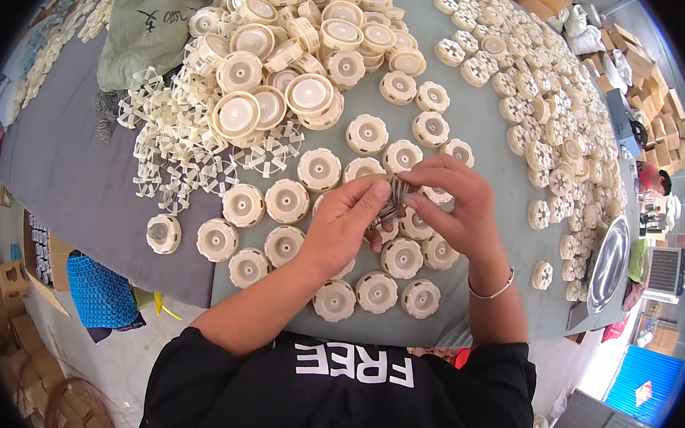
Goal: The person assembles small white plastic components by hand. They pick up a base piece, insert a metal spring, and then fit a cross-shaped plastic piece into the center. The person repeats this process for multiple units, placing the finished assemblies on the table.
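Observation:
My left hand [345,223] is closed around a small clump of grey metal springs [393,201], held over the table in front of me. Thumb and fingers of my right hand [457,204] pinch at the same clump from the other side. Beneath and around both hands, several round cream plastic caps [319,169] lie in loose rows, hollow side up. Some of them are partly hidden by my hands. One cap [163,234] sits apart at the left with something clear or shiny inside it.
Beyond my hands rises a heap of cream caps [342,33]. Beside it lie a pile of white spoked plastic pieces [182,137] and a green bag [143,33]. Many spoked caps [551,133] cover the right side. A shiny metal tray [610,264] stands at the right table edge.

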The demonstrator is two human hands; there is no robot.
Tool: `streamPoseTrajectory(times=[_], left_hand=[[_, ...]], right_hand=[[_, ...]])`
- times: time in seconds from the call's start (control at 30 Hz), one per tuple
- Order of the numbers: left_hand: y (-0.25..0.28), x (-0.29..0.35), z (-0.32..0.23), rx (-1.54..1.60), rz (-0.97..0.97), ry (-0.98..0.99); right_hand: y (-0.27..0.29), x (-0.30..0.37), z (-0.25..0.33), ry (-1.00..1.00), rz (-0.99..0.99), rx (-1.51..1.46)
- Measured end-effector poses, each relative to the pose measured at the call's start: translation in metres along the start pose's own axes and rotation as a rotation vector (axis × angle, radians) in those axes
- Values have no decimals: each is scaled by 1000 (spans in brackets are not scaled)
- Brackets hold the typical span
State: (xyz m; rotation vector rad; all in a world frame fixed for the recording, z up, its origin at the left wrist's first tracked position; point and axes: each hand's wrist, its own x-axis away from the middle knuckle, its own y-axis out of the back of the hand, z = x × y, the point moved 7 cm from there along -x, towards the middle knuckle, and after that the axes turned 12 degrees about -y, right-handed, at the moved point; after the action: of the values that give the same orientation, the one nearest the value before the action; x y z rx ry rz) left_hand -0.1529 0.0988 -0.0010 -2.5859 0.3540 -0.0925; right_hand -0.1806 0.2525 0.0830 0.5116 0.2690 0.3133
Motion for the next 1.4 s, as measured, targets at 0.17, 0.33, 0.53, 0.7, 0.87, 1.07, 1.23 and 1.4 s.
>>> streamPoseTrajectory(times=[0.17,0.33,0.53,0.7,0.87,1.07,1.23,1.4], left_hand=[[-1,0,-4,-69,-29,-41],[-1,5,-3,-133,7,58],[-8,4,-15,-142,35,-179],[-8,3,-27,-399,75,-369],[-3,8,11,309,49,332],[2,-3,-5,-36,-29,6],[7,0,5,-60,0,127],[17,-2,14,115,-136,180]], right_hand=[[-3,5,5,19,-87,47],[-1,9,14,108,-90,208],[8,11,10,2,-100,8],[-4,27,-12,-313,-193,-594],[-3,35,33,348,-279,133],[2,26,-5,-147,-125,-311],[4,30,20,116,-186,63],[31,9,-18,-53,-327,-72]])
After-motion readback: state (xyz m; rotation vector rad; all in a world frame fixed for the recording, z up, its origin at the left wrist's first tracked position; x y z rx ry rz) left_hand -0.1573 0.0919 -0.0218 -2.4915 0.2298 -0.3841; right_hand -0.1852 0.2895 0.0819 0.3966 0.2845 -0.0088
